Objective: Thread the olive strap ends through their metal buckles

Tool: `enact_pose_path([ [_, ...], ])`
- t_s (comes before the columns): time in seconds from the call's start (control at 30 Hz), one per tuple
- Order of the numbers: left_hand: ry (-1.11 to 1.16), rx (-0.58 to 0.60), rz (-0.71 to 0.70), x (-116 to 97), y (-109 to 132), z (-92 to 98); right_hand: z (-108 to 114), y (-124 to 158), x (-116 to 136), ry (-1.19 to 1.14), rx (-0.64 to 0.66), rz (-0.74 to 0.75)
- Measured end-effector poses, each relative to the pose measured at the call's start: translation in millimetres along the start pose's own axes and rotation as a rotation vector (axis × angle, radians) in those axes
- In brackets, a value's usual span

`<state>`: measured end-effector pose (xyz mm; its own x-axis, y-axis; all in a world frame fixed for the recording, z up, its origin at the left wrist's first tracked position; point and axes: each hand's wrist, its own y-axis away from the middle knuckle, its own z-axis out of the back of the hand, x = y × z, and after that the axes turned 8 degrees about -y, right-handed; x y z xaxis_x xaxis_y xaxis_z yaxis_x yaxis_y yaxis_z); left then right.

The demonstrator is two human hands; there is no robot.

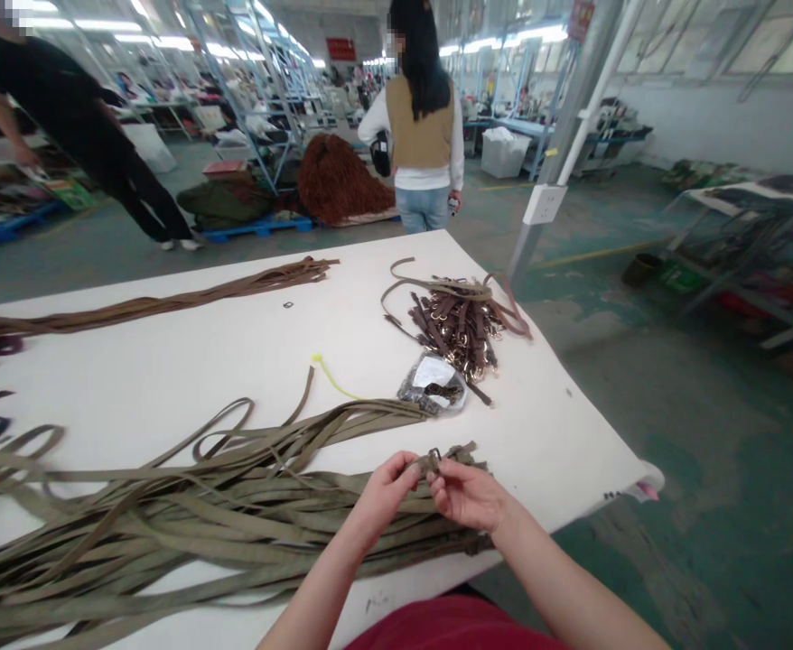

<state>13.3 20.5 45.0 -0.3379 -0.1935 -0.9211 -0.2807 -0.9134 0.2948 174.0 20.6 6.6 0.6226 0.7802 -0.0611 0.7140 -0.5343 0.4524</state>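
Note:
My left hand (pixel 396 478) pinches an olive webbing strap (pixel 425 464) near its end. Opposite it, my right hand (pixel 465 493) has its fingers closed at a small dark buckle (pixel 435 456) on that same strap. Both hands are just above a wide bundle of long olive straps (pixel 234 524) that runs leftward across the white table (pixel 545 442). Beyond the hands lies a clear plastic bag (pixel 430 384) of small dark hardware with a white label. How the strap passes through the buckle is too small to make out.
A pile of dark brown straps with metal rings (pixel 461 325) lies at the far right of the table. Brown straps (pixel 166 302), a loose buckle (pixel 288 305) and a yellow tie (pixel 332 375) lie farther left. A person (pixel 427 117) stands beyond the table; another person (pixel 64 108) is at far left.

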Motion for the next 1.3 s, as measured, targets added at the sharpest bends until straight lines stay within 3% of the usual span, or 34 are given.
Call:
enact_pose_path([
  [0.13,-0.030,-0.004,-0.067,-3,3,-5.8,-1,4,-4,0.228,-0.011,0.163],
  [0.33,-0.065,-0.108,-0.099,5,4,-21.1,-11,7,-8,0.578,-0.170,0.462],
  [0.53,-0.485,-0.150,-0.302,4,1,-11.9,-5,2,-7,0.628,-0.226,0.461],
  [0.63,-0.548,-0.180,-0.336,-3,5,-4.8,-3,-1,-9,0.618,-0.236,0.461],
  [0.83,-0.381,-0.213,-0.161,-1,11,-7.3,-9,-12,-15,0.761,-0.283,0.548],
  [1.0,-0.465,-0.349,0.014,14,2,-10.4,-9,-25,-23,0.928,-0.386,0.650],
  [1.1,-0.541,-0.335,0.059,20,7,-13.7,-3,-28,-31,1.175,-0.483,0.718],
  [1.2,-0.491,-0.311,0.098,31,14,-14.3,5,-30,-35,1.307,-0.436,0.801],
  [1.3,-0.346,-0.251,0.076,45,15,-4.8,10,-35,-32,1.368,-0.358,0.747],
])
